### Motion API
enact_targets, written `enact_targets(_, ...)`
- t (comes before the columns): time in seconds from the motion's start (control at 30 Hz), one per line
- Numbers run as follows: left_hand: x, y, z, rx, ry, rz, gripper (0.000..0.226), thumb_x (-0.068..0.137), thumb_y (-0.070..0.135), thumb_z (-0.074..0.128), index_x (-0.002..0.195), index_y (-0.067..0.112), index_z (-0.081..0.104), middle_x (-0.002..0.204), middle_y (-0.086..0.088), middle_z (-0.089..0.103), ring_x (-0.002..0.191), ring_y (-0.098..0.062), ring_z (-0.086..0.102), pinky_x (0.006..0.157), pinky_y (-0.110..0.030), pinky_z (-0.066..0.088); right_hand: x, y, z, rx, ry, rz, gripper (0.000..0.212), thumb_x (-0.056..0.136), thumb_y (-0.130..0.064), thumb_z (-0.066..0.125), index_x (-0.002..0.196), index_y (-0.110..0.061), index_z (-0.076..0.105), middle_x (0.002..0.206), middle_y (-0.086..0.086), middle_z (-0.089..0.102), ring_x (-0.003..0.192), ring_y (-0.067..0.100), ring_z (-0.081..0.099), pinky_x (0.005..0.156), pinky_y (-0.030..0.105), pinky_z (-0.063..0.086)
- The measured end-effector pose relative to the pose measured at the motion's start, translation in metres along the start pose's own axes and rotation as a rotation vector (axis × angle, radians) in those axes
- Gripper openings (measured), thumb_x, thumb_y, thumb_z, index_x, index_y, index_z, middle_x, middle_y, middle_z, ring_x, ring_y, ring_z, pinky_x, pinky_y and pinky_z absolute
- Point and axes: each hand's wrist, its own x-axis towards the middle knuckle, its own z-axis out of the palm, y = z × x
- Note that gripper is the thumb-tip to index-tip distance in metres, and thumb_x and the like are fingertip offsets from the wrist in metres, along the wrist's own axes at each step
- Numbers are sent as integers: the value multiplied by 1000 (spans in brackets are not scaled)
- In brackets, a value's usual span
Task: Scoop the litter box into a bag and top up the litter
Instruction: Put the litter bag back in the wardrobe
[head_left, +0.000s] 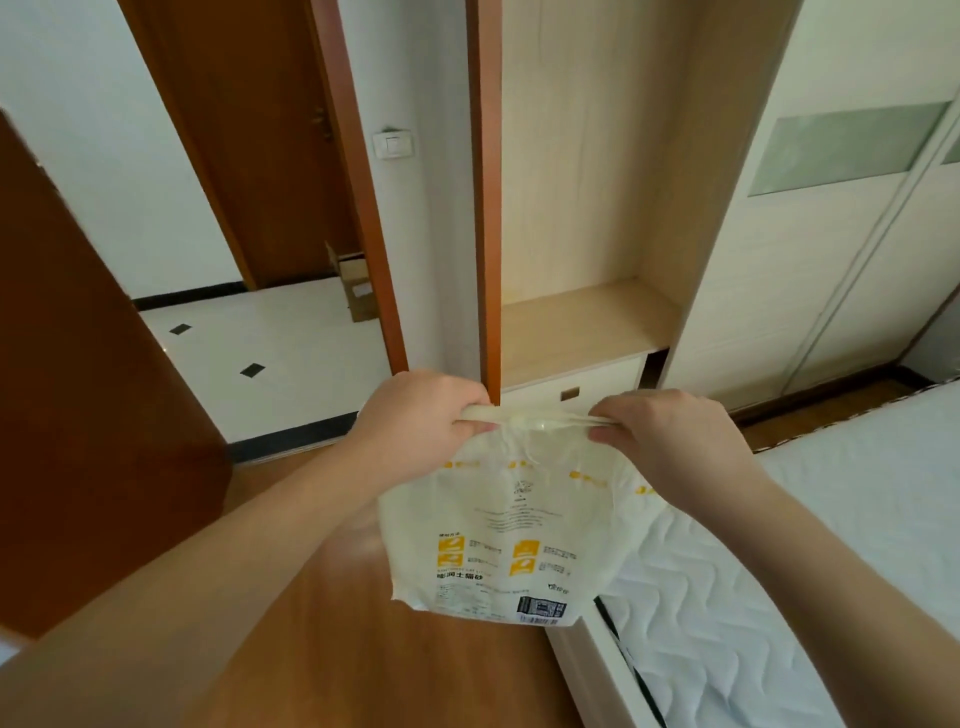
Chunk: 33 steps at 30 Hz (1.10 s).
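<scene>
1. The cat litter bag (498, 535) hangs in mid-air at centre frame, above the wooden floor (332, 649) and just left of the mattress (810, 561). It is cream-white with yellow icon squares, small black print and a barcode near its lower right corner.
2. The bag's top edge is gathered into a twisted band stretched level between the two hands. Whether the top is sealed or torn cannot be told.
3. The left hand (415, 415) clenches the left end of the band; its fingers curl under the plastic, so the fingertips are hidden.
4. The right hand (670, 436) pinches the right end between thumb and curled fingers; the fingertips are partly hidden by the plastic.
5. The bag's contents are not visible, and the small print is too blurred to read.
6. Behind the bag stands a light wood cabinet (587, 312) with an open niche; the bag and hands hide part of its drawer front.
7. At left, an open brown door (78, 389) is cut off by the frame edge. Beyond the doorway, a cardboard box (356, 286) sits on white tile, partly hidden by the door frame.
</scene>
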Motion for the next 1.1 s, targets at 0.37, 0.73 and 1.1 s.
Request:
enact_targets(0.37, 109, -116, -14, 93, -28, 160, 24, 96, 45, 52, 105, 29, 68, 81, 8, 65, 76, -12, 53, 62, -28, 36, 135, -27, 34, -12, 23, 120, 25, 96, -44, 49, 106, -31, 67, 90, -8, 68, 86, 16, 62, 64, 28, 42)
enact_targets(0.73, 242, -142, 22, 63, -67, 155, 25, 96, 42, 54, 106, 25, 69, 82, 6, 65, 74, -14, 53, 60, -29, 35, 228, 40, 83, -16, 119, 185, 19, 95, -38, 53, 95, -26, 67, 80, -8, 64, 77, 17, 59, 54, 26, 31)
enact_targets(1.1, 365, -131, 65, 6, -94, 168, 26, 95, 44, 54, 103, 26, 70, 78, 6, 68, 72, -13, 59, 60, -28, 43, 300, 135, 118, 12, 210, 229, 12, 89, -30, 65, 84, -20, 70, 68, -6, 62, 64, 20, 59, 48, 24, 32)
